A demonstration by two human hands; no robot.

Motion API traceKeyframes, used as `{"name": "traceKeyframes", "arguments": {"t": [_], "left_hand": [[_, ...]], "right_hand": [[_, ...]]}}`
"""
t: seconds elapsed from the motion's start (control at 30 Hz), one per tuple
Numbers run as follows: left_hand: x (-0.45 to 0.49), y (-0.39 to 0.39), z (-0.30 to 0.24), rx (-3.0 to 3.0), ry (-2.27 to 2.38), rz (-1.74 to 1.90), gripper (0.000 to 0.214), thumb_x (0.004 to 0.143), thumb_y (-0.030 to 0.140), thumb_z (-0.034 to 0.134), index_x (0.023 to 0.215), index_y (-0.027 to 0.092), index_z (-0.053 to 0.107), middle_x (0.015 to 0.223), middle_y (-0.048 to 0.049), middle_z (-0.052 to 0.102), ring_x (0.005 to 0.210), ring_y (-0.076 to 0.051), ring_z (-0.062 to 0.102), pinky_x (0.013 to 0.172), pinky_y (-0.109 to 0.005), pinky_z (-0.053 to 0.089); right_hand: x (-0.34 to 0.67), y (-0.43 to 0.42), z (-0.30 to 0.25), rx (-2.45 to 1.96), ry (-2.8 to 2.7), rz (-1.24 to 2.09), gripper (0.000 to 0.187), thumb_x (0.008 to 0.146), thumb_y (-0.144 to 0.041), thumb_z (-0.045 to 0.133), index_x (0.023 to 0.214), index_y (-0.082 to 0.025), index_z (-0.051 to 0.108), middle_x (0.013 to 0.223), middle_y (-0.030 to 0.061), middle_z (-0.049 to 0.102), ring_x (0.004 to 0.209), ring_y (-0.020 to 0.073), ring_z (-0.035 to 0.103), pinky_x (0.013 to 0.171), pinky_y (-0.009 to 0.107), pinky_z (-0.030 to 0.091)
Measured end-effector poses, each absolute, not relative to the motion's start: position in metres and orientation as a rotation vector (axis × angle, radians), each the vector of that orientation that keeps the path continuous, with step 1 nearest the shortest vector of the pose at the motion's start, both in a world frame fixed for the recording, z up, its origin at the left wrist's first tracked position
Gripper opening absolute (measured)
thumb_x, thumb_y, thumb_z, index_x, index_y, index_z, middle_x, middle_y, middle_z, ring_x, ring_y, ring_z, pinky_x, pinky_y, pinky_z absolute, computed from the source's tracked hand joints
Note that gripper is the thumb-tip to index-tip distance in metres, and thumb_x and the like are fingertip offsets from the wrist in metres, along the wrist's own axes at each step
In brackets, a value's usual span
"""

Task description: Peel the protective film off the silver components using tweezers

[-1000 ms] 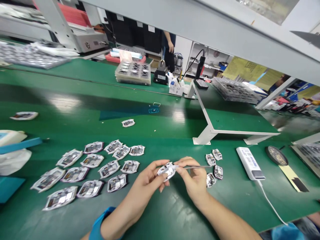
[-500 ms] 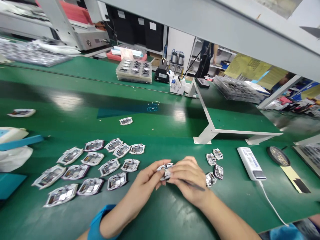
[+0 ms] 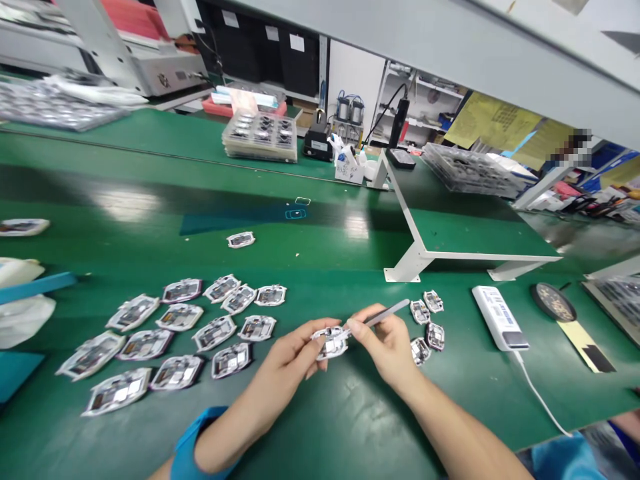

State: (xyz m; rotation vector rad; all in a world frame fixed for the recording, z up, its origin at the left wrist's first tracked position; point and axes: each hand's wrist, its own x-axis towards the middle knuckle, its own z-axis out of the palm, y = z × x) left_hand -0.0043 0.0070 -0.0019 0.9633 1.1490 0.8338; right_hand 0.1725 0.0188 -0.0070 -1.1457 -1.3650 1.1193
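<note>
Green workbench (image 3: 320,427) runs through a crowded electronics workshop; foil-backed modules (image 3: 215,333) lie in loose rows left of the hands, with a smaller group (image 3: 427,327) to the right; left hand (image 3: 295,357) pinches a module (image 3: 333,342) between thumb and fingers, above the bench; right hand (image 3: 385,347) grips tweezers (image 3: 383,317), their tips at that module's edge.

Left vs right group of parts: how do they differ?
The left group has thirteen pieces, the right group four. The left group spreads in loose rows; the right group sits in a tight cluster beside the right hand. Left group pieces look larger and more pointed, right group pieces smaller and squarer. Both lie flat on the green mat, silvery with white edges.
</note>
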Motion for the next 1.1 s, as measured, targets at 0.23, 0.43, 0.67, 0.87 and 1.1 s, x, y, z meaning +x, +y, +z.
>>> {"name": "traceKeyframes", "arguments": {"t": [0.23,0.43,0.67,0.87,1.1], "left_hand": [[-0.002,0.007,0.0,0.794,1.084,0.841,0.037,0.078,0.041,0.069,0.105,0.015,0.072,0.075,-0.0024,0.063,0.063,-0.014,0.049,0.057,-0.026,0.037],[-0.003,0.006,0.005,0.703,1.037,0.865,0.033,0.076,0.037,0.073,0.102,0.016,0.074,0.076,-0.0038,0.065,0.063,-0.014,0.049,0.056,-0.027,0.038],[-0.005,0.008,0.012,0.706,0.985,0.887,0.035,0.076,0.04,0.075,0.101,0.016,0.072,0.081,-0.0025,0.063,0.064,-0.013,0.05,0.054,-0.024,0.038],[-0.003,0.007,0.01,1.059,1.141,0.886,0.034,0.076,0.038,0.072,0.104,0.019,0.068,0.074,-0.0004,0.065,0.061,-0.015,0.055,0.056,-0.026,0.043],[-0.005,0.003,-0.004,1.253,1.175,0.9,0.032,0.083,0.038,0.064,0.11,0.021,0.066,0.092,-0.0052,0.071,0.072,-0.02,0.061,0.066,-0.03,0.051]], "right_hand": [[0.17,0.017,-0.01,-0.994,-1.45,0.87,0.005,0.084,-0.025,0.073,0.086,-0.022,0.07,0.084,0.005,0.076,0.082,0.021,0.07,0.079,0.036,0.055],[0.168,0.018,-0.009,-0.919,-1.493,0.826,0.001,0.085,-0.023,0.073,0.085,-0.023,0.073,0.083,0.005,0.077,0.079,0.0208,0.07,0.076,0.037,0.055],[0.169,0.018,-0.007,-0.832,-1.52,0.855,0.003,0.085,-0.021,0.074,0.084,-0.023,0.074,0.082,0.0045,0.078,0.08,0.0205,0.071,0.078,0.037,0.055],[0.171,0.019,-0.007,-1.027,-1.312,1.071,0.009,0.083,-0.029,0.073,0.083,-0.02,0.072,0.081,0.0042,0.076,0.077,0.0196,0.071,0.072,0.032,0.057],[0.17,0.022,-0.005,-1.12,-1.23,1.172,0.015,0.078,-0.034,0.075,0.079,-0.019,0.071,0.073,0.0023,0.075,0.068,0.017,0.069,0.066,0.028,0.055]]}}
